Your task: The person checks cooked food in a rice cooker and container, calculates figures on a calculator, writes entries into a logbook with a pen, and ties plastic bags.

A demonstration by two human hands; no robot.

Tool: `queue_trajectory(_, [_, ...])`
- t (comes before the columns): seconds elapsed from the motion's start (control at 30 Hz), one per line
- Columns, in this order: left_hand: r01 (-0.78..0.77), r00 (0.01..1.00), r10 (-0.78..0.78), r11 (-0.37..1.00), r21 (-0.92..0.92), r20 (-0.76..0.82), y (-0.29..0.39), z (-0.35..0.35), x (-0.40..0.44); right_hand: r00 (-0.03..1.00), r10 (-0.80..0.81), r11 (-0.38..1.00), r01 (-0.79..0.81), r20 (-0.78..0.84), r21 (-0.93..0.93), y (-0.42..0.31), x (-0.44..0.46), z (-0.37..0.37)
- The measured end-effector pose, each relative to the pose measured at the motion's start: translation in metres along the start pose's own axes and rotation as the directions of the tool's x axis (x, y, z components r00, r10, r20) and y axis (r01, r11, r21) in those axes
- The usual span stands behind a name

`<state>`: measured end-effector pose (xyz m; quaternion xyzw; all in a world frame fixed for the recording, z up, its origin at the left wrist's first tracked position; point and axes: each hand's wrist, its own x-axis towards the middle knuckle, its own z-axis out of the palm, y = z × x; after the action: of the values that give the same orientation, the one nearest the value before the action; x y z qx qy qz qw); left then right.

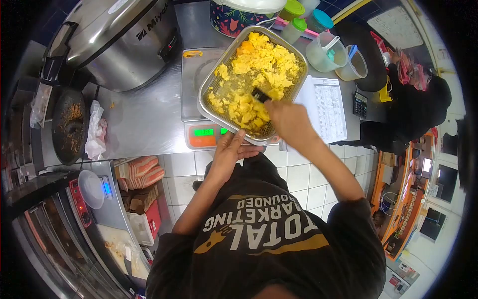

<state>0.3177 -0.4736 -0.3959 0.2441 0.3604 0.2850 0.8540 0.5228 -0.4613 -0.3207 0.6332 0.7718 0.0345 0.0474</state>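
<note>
A rectangular metal tray (204, 94) holds yellow scrambled egg (271, 64), spread in lumps over its perforated bottom. It sits at an angle over a kitchen scale (191, 104) with lit green digits. My left hand (230, 153) grips the tray's near edge, its fingers partly under the rim. In my right hand (291, 122) is a black-handled utensil (260, 94), reaching into the tray among the egg; its working end is hard to make out.
A large steel rice cooker (119, 45) stands at the left, beside a dark pan with crumbs (69, 127). Lidded jars, plastic tubs (326, 52), papers (328, 107) and a calculator (360, 104) lie to the right. A person in black (418, 109) is at the far right.
</note>
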Motion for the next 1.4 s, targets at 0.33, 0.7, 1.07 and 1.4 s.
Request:
queue_trajectory(0.33, [-0.011, 1.000, 0.011, 1.000, 0.002, 0.012, 0.005, 0.003, -0.003, 0.995, 0.070, 0.996, -0.066, -0.068, 0.065, 0.003, -0.013, -0.026])
queue_trajectory(0.7, [-0.021, 1.000, 0.021, 0.999, -0.030, 0.007, -0.003, 0.002, 0.002, 0.999, -0.045, 0.998, 0.045, -0.004, 0.048, 0.028, -0.003, -0.008])
queue_trajectory(1.07, [-0.058, 0.998, 0.058, 0.998, 0.006, -0.031, -0.005, 0.005, 0.004, 0.972, 0.013, 0.953, -0.083, -0.233, -0.292, 0.101, 0.064, -0.014])
queue_trajectory(1.4, [-0.085, 0.994, 0.081, 0.995, -0.050, -0.079, -0.014, 0.008, 0.007, 0.957, -0.246, 0.855, 0.289, 0.154, -0.430, 0.113, 0.041, -0.015])
